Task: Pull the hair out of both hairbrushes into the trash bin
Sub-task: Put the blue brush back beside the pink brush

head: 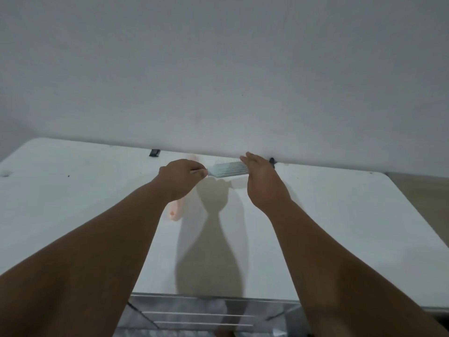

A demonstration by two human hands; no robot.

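Crosswise, left fingers (pixel 199 171) clench the handle of the blue hairbrush (pixel 227 171) while straight right fingers (pixel 248 159) touch its head.

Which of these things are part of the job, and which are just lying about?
In the job: blue hairbrush, left hand gripping its handle, right hand at its bristles; pink hairbrush on the table; container below, possibly the bin.
Lying about: black clips on the table's far edge.

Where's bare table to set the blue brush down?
Table is bare right of the right hand, out to its right edge, and left of the left hand. The shadowed strip between the forearms is free too. Crowded by the wall: both hands, blue brush, pink brush under the left hand.
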